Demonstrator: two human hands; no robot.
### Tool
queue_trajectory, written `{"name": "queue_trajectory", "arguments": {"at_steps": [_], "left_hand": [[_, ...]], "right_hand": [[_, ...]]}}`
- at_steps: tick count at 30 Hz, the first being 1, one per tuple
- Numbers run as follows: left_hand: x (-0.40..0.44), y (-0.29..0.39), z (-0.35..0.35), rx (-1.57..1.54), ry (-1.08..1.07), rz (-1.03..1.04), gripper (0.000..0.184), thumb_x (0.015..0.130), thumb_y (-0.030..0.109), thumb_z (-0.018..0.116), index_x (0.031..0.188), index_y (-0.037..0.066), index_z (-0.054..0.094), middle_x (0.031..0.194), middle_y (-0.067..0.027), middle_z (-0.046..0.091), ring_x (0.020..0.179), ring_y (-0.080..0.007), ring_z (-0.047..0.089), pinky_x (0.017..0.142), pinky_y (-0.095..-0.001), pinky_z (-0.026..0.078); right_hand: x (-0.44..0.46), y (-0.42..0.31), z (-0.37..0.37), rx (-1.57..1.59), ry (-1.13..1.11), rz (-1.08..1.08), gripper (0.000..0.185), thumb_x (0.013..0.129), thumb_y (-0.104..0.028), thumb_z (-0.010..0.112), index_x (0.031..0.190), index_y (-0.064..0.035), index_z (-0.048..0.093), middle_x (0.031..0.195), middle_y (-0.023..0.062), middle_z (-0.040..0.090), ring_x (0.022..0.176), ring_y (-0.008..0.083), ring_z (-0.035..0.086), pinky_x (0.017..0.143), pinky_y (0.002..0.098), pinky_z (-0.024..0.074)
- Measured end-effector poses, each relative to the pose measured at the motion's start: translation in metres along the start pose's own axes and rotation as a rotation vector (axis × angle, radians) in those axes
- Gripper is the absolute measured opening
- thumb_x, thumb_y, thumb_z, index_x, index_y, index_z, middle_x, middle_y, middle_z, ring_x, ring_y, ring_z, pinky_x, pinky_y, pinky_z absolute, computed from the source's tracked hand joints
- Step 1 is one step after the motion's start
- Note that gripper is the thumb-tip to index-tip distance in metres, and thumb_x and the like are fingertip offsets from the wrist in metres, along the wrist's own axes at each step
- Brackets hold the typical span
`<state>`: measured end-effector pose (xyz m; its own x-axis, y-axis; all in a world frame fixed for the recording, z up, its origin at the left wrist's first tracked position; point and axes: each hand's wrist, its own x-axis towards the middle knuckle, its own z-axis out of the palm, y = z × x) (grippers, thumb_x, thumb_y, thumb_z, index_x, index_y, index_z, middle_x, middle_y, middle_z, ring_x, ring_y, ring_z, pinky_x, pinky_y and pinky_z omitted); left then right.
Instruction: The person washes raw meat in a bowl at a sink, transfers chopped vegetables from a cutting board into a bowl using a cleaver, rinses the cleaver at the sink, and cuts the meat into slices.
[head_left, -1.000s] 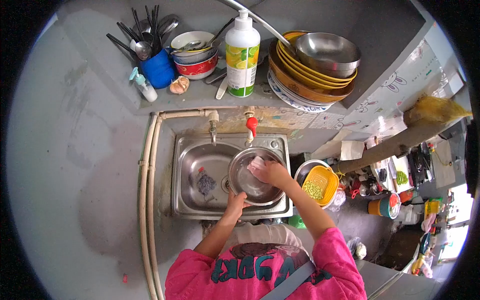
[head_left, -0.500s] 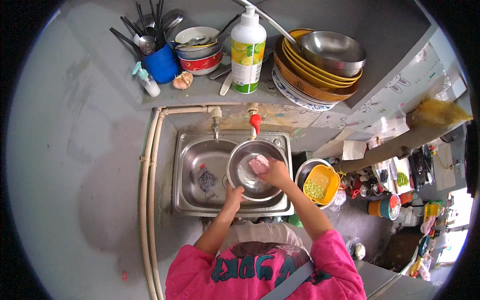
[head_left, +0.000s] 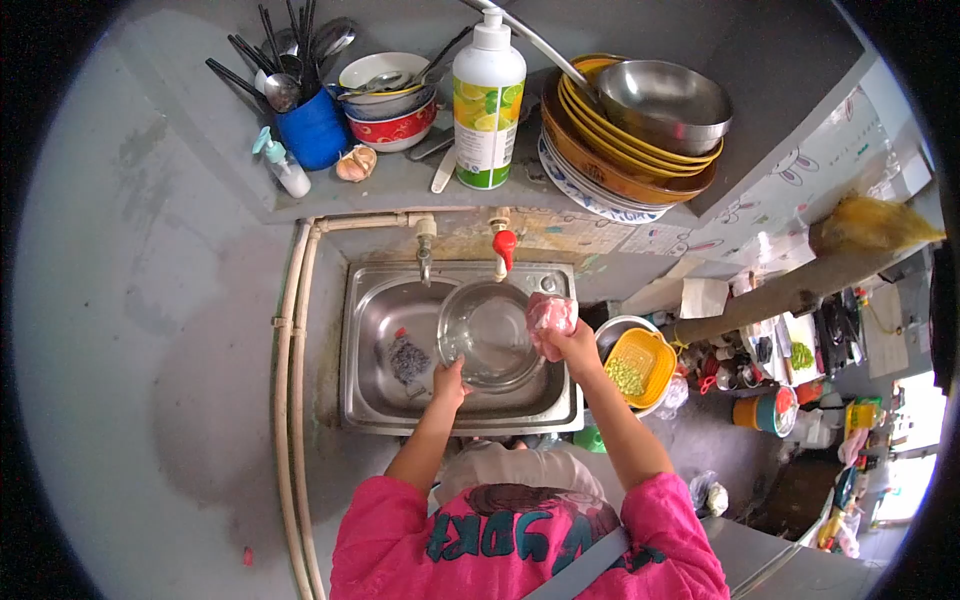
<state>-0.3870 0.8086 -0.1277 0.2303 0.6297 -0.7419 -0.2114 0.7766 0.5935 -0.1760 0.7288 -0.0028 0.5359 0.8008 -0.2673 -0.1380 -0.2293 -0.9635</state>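
Observation:
My right hand grips a piece of raw meat, held up at the right rim of a round metal basin. Some clear liquid seems to lie in the basin, which is inside the steel sink. With its fingers closed on the basin's lower left rim, my left hand holds it. A dark scouring pad lies on the sink floor to the left. Above the sink are a metal tap and a red-handled tap.
On the ledge behind stand a blue utensil cup, stacked bowls, a soap bottle and a pile of plates. Right of the sink, a yellow basket holds chopped green pieces. Pipes run along the left.
The meat in my right hand has come up from inside the basin and moved right to its rim. The basin has shifted slightly left and lower, with my left hand still on it.

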Motion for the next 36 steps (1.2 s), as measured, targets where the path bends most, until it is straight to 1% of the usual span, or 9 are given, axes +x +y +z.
{"name": "queue_trajectory", "arguments": {"at_steps": [5,6,9,13,18,23,32,34,36], "left_hand": [[0.082,-0.066,-0.041,-0.265,-0.233,-0.379,0.027,0.084,0.012,0.049,0.108,0.0,0.05,0.104,-0.0153,0.056,0.081,-0.0309,0.06,0.053,-0.0393,0.052],[0.064,-0.057,-0.029,-0.301,-0.142,-0.42,0.024,0.083,0.007,0.044,0.103,-0.006,0.051,0.1,-0.0191,0.057,0.078,-0.0307,0.061,0.055,-0.0329,0.055],[0.032,-0.034,-0.033,-0.44,-0.339,-0.577,0.023,0.082,0.003,0.044,0.101,-0.008,0.051,0.098,-0.0207,0.057,0.08,-0.0313,0.061,0.057,-0.0288,0.056],[0.035,-0.041,-0.037,-0.469,-0.372,-0.573,0.024,0.085,0.005,0.042,0.1,-0.01,0.053,0.095,-0.0214,0.059,0.085,-0.0327,0.061,0.051,-0.0218,0.056],[0.017,-0.03,-0.035,-0.745,-0.544,-0.828,0.041,0.088,0.025,0.041,0.118,-0.001,0.05,0.117,-0.0315,0.047,0.071,-0.0323,0.065,0.048,-0.0255,0.056],[0.013,-0.032,-0.038,-0.673,-0.761,-0.765,0.047,0.086,0.036,0.046,0.121,0.005,0.048,0.119,-0.0313,0.046,0.073,-0.032,0.065,0.044,-0.0238,0.053],[0.018,-0.047,-0.05,-0.751,-0.708,-0.731,0.042,0.086,0.034,0.049,0.118,0.005,0.051,0.116,-0.0324,0.047,0.071,-0.0307,0.065,0.046,-0.0249,0.054],[0.016,-0.048,-0.056,-0.772,-0.6,-0.723,0.043,0.086,0.035,0.049,0.117,0.005,0.051,0.117,-0.0316,0.047,0.071,-0.0303,0.065,0.048,-0.0255,0.055],[0.014,-0.049,-0.063,-0.803,-0.702,-0.741,0.045,0.084,0.03,0.053,0.121,0.004,0.048,0.124,-0.0275,0.043,0.077,-0.0303,0.064,0.055,-0.0285,0.056]], "right_hand": [[-0.001,-0.007,0.002,0.209,-0.053,0.05,0.026,0.075,-0.007,0.061,0.098,0.0023,0.054,0.085,0.0064,0.061,0.073,0.0151,0.059,0.064,0.0271,0.048],[0.0,-0.007,0.001,0.237,-0.059,0.059,0.025,0.076,-0.007,0.061,0.098,0.0021,0.054,0.085,0.0063,0.061,0.072,0.0152,0.059,0.064,0.0272,0.048],[-0.002,-0.005,-0.001,0.283,-0.067,0.09,0.023,0.076,-0.006,0.06,0.097,0.0017,0.054,0.085,0.006,0.061,0.07,0.0152,0.059,0.062,0.0274,0.0479],[-0.001,0.01,-0.006,0.252,-0.059,0.115,0.022,0.076,-0.006,0.06,0.096,0.0014,0.054,0.086,0.0061,0.061,0.069,0.0144,0.058,0.061,0.0275,0.048],[-0.006,0.02,-0.007,0.185,-0.066,0.144,0.03,0.072,-0.004,0.063,0.1,0.0011,0.054,0.086,0.0062,0.061,0.072,0.0155,0.06,0.064,0.0284,0.0492],[-0.012,0.012,0.001,0.11,-0.089,-0.058,0.044,0.069,0.0,0.066,0.111,-0.0028,0.055,0.095,0.0037,0.062,0.082,0.0124,0.06,0.07,0.024,0.0478],[-0.028,-0.017,0.012,-0.435,0.065,-0.384,0.034,0.073,-0.022,0.067,0.103,-0.0075,0.061,0.094,0.0069,0.064,0.083,0.0159,0.061,0.073,0.0302,0.0471],[-0.023,-0.008,0.009,-0.53,0.068,-0.322,0.033,0.073,-0.022,0.067,0.101,-0.0071,0.061,0.089,0.0077,0.065,0.08,0.0155,0.061,0.071,0.0305,0.0476],[-0.015,0.01,0.003,-0.49,0.031,-0.207,0.033,0.073,-0.022,0.067,0.1,-0.0044,0.06,0.088,0.0083,0.064,0.078,0.0157,0.061,0.069,0.0299,0.0483]]}}
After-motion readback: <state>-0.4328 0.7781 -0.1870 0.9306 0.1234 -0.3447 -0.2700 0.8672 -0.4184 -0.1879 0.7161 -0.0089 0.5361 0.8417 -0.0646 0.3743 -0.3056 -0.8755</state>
